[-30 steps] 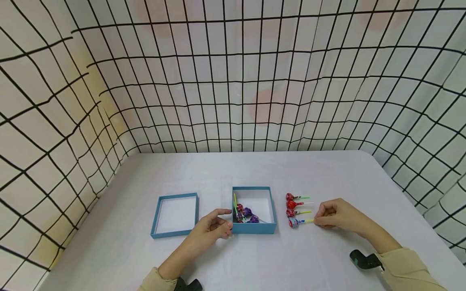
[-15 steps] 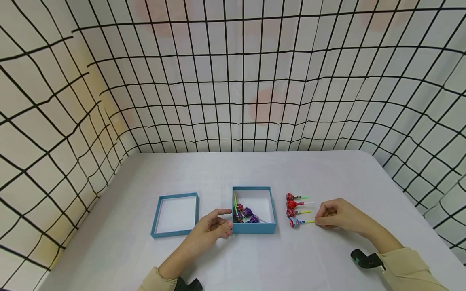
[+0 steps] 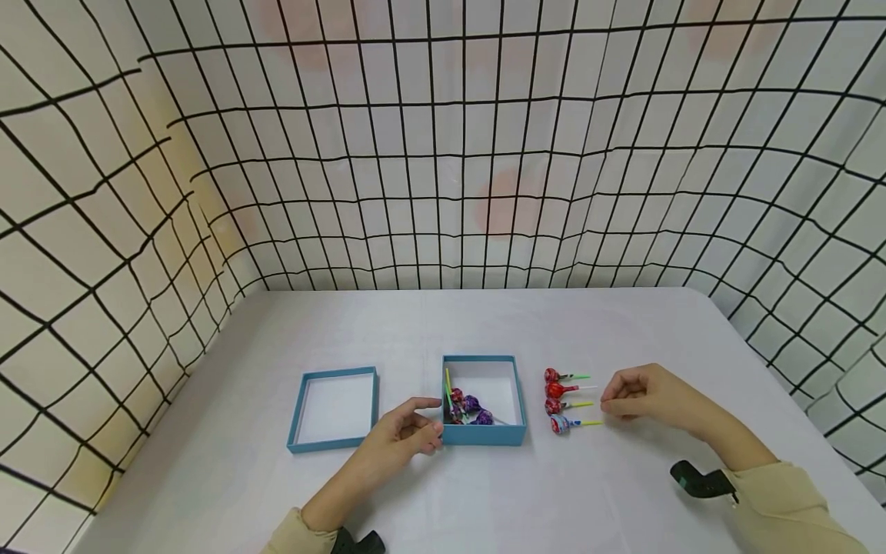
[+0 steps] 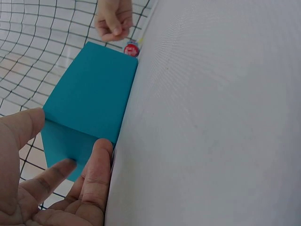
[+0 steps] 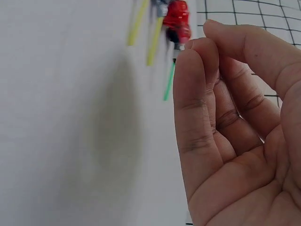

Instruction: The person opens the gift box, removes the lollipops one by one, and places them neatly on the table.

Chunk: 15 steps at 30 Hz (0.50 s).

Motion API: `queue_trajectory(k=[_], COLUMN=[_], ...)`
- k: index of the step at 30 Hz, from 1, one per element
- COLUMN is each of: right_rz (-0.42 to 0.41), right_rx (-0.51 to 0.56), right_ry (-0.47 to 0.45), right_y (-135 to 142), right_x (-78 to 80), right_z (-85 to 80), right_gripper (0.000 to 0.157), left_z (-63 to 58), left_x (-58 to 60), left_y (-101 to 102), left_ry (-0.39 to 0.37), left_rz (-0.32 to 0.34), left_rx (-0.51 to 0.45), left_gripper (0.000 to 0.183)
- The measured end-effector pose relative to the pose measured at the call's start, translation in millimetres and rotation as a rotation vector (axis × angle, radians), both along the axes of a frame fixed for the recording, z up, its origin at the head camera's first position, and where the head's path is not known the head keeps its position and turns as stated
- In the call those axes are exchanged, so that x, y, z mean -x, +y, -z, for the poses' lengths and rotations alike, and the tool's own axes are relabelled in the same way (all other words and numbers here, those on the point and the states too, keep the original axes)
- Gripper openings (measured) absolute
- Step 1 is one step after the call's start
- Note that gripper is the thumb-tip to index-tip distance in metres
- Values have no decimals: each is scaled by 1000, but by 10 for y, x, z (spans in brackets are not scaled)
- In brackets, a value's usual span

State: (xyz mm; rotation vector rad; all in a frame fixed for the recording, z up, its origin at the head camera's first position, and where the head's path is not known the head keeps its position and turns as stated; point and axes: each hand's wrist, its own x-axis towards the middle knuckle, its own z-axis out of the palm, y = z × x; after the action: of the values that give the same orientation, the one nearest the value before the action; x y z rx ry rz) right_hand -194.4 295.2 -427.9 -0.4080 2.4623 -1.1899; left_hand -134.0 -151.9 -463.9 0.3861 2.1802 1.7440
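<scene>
A blue box (image 3: 482,435) with a white inside stands mid-table, holding several lollipops (image 3: 471,403) with purple and red wrappers heaped at its left front. My left hand (image 3: 396,440) touches the box's left side with its fingertips, as the left wrist view also shows. To the right of the box lie several lollipops in a row, heads to the left; the nearest lollipop (image 3: 561,424) has a blue and red wrapper and a yellow stick. My right hand (image 3: 647,400) hovers just right of the stick ends, holding nothing, thumb and fingertips close together in the right wrist view.
Left of the box lies its blue-rimmed lid (image 3: 332,444), white inside facing up. A white cloth covers the table (image 3: 540,500). Black-gridded white curtains (image 3: 443,154) surround the table at the back and both sides.
My right hand has let go of the nearest lollipop's yellow stick and risen slightly away from it. That lollipop has shifted a little to the right. The left hand stays on the box.
</scene>
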Motion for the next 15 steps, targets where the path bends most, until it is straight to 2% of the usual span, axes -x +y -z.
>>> queue_trajectory(k=[8, 15], right_rz=[-20, -79], right_rx=[28, 44], right_ry=[1, 39], right_y=[-152, -370], right_x=[127, 226], right_z=[-318, -543], right_gripper=[24, 25], left_z=[-5, -13], left_x=[-23, 4], left_y=[15, 32], left_ry=[-21, -11], left_rz=[-15, -2], left_rx=[19, 26], left_gripper=[51, 50])
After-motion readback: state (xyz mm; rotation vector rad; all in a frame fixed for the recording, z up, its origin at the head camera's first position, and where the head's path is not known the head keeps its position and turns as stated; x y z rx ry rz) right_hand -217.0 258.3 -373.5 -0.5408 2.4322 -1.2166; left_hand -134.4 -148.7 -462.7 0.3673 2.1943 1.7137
